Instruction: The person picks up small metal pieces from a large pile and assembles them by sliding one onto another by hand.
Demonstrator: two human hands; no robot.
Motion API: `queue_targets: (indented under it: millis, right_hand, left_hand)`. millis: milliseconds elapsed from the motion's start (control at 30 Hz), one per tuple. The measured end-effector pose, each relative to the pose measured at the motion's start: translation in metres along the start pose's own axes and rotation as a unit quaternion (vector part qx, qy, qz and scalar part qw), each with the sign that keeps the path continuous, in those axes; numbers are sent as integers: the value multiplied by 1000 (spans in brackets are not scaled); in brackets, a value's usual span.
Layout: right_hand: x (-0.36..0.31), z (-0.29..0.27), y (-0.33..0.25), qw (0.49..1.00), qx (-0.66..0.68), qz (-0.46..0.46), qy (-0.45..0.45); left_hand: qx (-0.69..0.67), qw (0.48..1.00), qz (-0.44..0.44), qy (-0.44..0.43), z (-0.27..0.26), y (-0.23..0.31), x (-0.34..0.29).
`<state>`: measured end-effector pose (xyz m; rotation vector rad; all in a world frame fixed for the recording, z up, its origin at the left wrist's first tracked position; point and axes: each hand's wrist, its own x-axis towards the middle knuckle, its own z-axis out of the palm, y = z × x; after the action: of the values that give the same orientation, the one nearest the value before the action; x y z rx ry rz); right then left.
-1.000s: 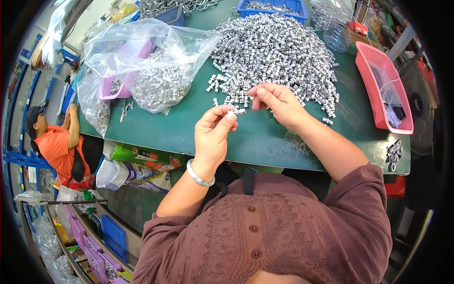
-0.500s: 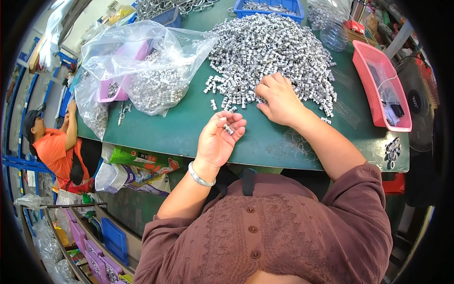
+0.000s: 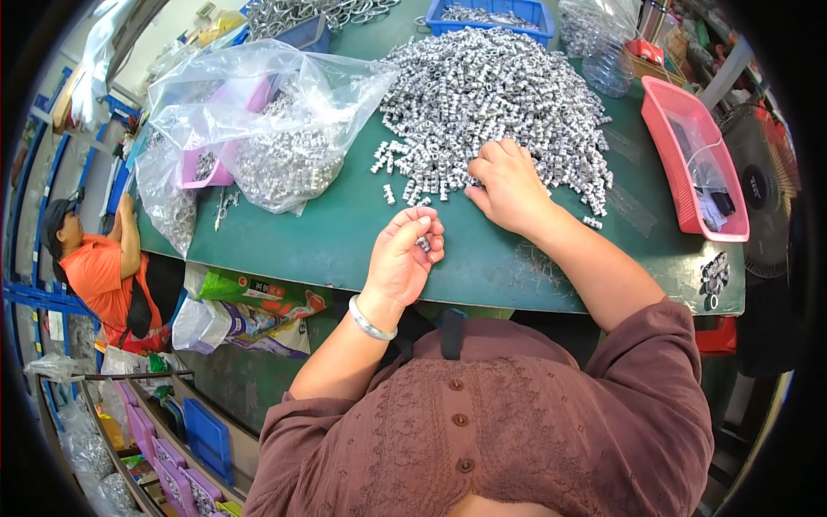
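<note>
A big heap of small silvery ribbed metal fittings [image 3: 500, 95] lies on the green tabletop in front of me, with several loose ones at its near left edge. My left hand [image 3: 403, 257], palm up, curls its fingers round one small metal fitting [image 3: 423, 245], which shows between them. At the heap's near edge my right hand [image 3: 510, 185] reaches in with bent fingers, palm down. Its fingertips are among the fittings, and what they pinch, if anything, is hidden.
Left of the heap is a clear plastic bag [image 3: 336, 77] over fittings and a purple scoop-like bin [image 3: 200, 168]. Blue trays stand behind. A pink basket [image 3: 655, 129] and dark rings [image 3: 713, 280] lie right, beside a fan [image 3: 762, 185]. Another person in orange [image 3: 103, 276] works far left.
My left fingers and thumb have closed further round the fitting, which now shows less. My right hand has shifted only slightly at the heap's edge.
</note>
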<state>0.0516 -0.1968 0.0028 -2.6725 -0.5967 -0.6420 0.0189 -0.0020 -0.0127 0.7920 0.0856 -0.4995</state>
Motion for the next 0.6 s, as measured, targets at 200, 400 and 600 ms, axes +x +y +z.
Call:
queue_targets:
  millis: [200,400,600]
  right_hand:
    - [0,1,-2,999,13,1,-45]
    - [-1,2,-9,980,193,-44,17]
    - [0,-6,-18,957,268,-109,-13]
  left_hand:
    - [26,1000,9,10,2,-1,0]
    - [30,999,38,12,7,-5,2]
    - [30,997,67,2,2,-7,5]
